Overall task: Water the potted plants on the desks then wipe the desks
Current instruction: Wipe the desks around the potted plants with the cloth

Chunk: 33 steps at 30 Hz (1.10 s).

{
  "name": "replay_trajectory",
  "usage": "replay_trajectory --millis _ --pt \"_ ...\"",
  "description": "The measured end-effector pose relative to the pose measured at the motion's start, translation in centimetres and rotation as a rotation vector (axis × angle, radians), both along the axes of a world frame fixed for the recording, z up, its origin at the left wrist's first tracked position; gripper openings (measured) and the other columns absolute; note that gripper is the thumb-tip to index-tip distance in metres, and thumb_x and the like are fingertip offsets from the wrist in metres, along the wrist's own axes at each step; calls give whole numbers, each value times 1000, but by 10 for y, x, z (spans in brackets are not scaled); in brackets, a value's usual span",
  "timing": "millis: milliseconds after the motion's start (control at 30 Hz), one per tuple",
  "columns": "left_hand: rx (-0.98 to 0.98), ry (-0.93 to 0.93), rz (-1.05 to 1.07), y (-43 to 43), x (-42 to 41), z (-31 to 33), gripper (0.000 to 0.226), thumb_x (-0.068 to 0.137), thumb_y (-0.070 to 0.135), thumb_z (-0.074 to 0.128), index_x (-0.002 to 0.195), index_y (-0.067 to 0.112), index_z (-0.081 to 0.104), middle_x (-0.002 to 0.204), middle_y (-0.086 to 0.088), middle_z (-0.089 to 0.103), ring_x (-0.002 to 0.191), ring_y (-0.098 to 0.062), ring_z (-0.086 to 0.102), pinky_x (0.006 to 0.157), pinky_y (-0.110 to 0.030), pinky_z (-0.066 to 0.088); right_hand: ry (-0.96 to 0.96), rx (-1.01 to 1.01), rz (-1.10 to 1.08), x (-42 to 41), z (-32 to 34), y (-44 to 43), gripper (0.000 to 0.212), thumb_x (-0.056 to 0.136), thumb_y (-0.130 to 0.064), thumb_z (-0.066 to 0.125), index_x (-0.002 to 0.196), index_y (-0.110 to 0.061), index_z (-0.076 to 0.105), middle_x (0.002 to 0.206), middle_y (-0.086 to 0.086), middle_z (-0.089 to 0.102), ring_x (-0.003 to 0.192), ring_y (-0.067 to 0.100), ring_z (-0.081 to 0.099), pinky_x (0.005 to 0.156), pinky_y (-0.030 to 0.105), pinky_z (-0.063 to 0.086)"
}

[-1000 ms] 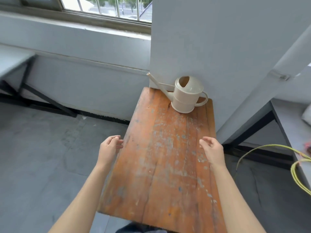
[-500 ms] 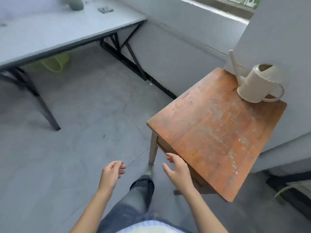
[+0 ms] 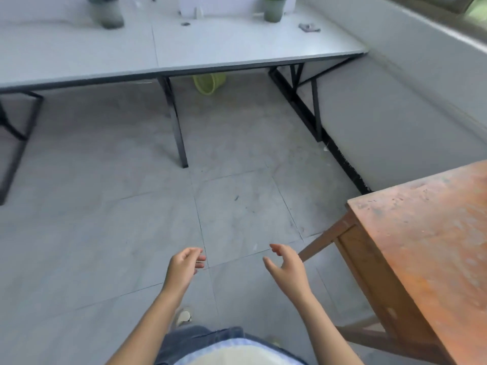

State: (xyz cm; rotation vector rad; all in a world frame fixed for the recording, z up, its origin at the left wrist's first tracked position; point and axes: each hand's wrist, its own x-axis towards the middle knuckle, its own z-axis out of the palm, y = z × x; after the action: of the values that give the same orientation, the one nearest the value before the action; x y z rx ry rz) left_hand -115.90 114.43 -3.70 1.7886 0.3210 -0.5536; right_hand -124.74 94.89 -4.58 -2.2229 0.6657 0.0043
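While both bare hands, left hand (image 3: 184,266) and right hand (image 3: 286,267), hang loosely curled and empty over grey floor tiles (image 3: 105,219), the view has swung from the worn orange wooden table (image 3: 427,233), the watering can gone, toward long white desks (image 3: 210,46) bearing two potted plants (image 3: 106,13).

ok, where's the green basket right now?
In the head view, the green basket sits on the floor under the white desks, top centre, just right of the middle desk leg and well ahead of both empty hands.
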Motion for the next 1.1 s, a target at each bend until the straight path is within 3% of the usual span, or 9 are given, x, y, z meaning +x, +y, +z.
replay_trajectory --millis 200,367,500,600,667,767,900,1100 --pt "12 -72 246 119 85 9 23 94 9 43 76 13 56 76 -6 59 67 -19 54 64 -25 39 45 225 -67 85 -5 93 37 85 -18 60 120 -9 55 118 6 59 101 12 51 83 21 36" --pt "56 42 319 149 124 -11 22 92 11 42 74 15 55 79 -6 59 68 -17 54 64 -25 38 160 257 -6 105 -10 125 34 85 -18 60 118 -11 55 107 -3 56 95 13 52 80 19 35" --pt "35 159 158 105 139 -27 20 91 12 46 74 13 56 79 -7 61 71 -20 56 64 -25 40 277 294 -51 121 -23 112 32 84 -19 61 115 -10 57 93 -2 60 87 15 58 78 22 46" --pt "36 168 -2 60 167 -30 21 91 11 46 73 12 56 77 -6 60 67 -17 55 64 -26 39 271 300 -65 157 -28 81 26 86 -18 58 110 -9 59 79 -9 58 77 10 56 63 11 42" --pt "49 132 -41 32 200 -29 22 91 12 46 72 13 56 77 -7 60 67 -17 54 64 -26 39 234 297 -85 191 -26 51 27 87 -19 57 111 -6 60 82 -4 59 78 10 56 63 10 42" --pt "33 45 -5 -14 262 -14 23 91 12 46 71 14 56 78 -7 60 67 -16 54 65 -25 39 156 250 -131 242 -14 -3 29 86 -20 58 111 -5 60 90 3 61 84 15 57 75 21 43" --pt "-54 -36 -16 -82 321 12 22 91 13 46 73 16 57 78 -4 60 68 -16 55 67 -25 41 81 197 -180 293 6 -68 27 86 -20 58 109 -7 61 92 3 61 84 15 56 74 21 40" --pt "-33 77 -171 -155 361 -7 22 92 12 46 73 12 58 77 -7 61 67 -17 54 63 -22 42 157 222 -203 339 -10 -114 29 86 -21 58 111 -7 59 91 1 59 84 13 56 70 20 42"
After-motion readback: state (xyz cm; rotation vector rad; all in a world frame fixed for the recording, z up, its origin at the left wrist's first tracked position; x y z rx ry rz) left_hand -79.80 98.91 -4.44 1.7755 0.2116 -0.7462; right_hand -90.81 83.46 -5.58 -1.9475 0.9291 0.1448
